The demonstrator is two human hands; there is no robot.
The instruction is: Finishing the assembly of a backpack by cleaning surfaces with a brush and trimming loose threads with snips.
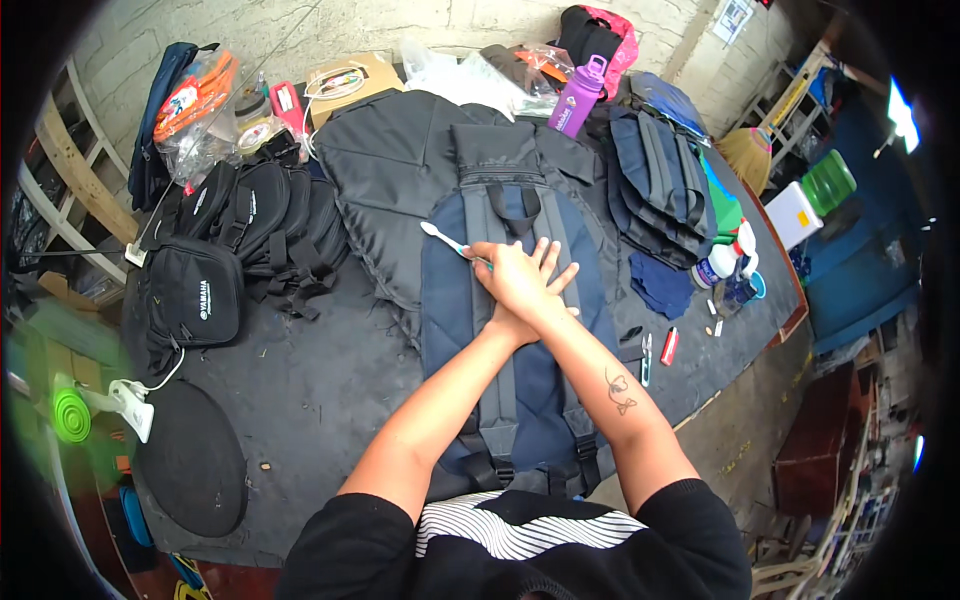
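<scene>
A navy and black backpack (450, 340) lies flat in front of me, its straps and top loop facing up. My left hand (552, 268) rests on it with the fingers spread, pressing against the grey straps near the middle. Crossing over that hand, my right hand (503, 268) grips a white toothbrush (440, 238); the bristle end points up and to the left. Much of the left palm is hidden beneath the right wrist. Black padded fabric (380, 160) lies under and beyond the backpack.
Black pouches (195, 290) are heaped at left, above a dark oval piece (190, 455). More navy bags (660, 175) are stacked at right. A purple bottle (578, 95), a spray bottle (742, 240), thread snips (646, 358) and a red lighter (669, 346) also occupy the table.
</scene>
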